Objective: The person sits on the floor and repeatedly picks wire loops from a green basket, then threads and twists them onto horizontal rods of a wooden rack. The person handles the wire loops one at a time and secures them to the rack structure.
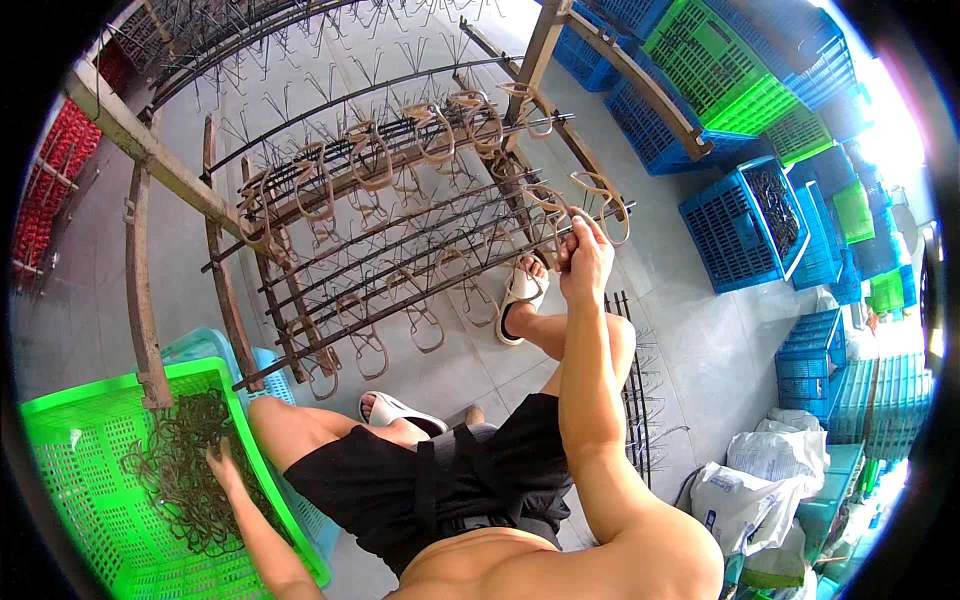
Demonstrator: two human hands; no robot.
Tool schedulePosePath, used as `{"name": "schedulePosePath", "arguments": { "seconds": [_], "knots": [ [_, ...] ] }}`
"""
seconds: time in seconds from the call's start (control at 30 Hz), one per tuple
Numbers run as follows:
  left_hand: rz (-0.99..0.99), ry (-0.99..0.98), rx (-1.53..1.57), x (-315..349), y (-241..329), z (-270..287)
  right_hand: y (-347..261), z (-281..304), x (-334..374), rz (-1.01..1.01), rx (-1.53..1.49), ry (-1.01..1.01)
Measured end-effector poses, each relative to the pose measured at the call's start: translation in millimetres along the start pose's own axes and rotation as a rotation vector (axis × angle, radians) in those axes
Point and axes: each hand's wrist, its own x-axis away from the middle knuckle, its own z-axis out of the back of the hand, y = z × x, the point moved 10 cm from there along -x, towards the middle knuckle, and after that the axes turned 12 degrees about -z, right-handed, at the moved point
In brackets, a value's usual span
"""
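My right hand (585, 258) is raised at the right end of a rod rack, fingers closed on a brown looped piece (549, 206) shaped rather like an eyeglass frame. A similar looped piece (614, 215) hangs at the rod's tip, just beside the fingers. Down at the left, my left hand (222, 462) reaches into a green basket (75, 450), its thumb and fingers apart over a tangled heap of dark looped pieces (190, 505). More brown loops hang in rows along the dark rods (400, 300) of the rack, held by thin wire prongs.
A rusty metal frame (175, 175) surrounds the rods. Blue crates (735, 225) and green crates (705, 60) are stacked at the right, near white sacks (745, 490). A light-blue basket (325, 520) sits beneath the green one. Red pieces (55, 170) hang at far left.
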Motion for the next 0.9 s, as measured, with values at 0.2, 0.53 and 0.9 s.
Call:
{"name": "schedulePosePath", "arguments": {
  "seconds": [0.2, 0.53, 0.9],
  "knots": [
    [0.236, -0.143, 0.418, 23, 0, -5, -2, -2, -1, -0.062, 0.002, -0.035],
    [0.161, -0.05, 0.498, 1, -31, -8, 1, 2, -8, -0.034, 0.079, -0.077],
    [0.222, -0.268, 0.497, 21, -4, -13, -3, -15, 13, 0.108, 0.294, -0.098]
  ]
}}
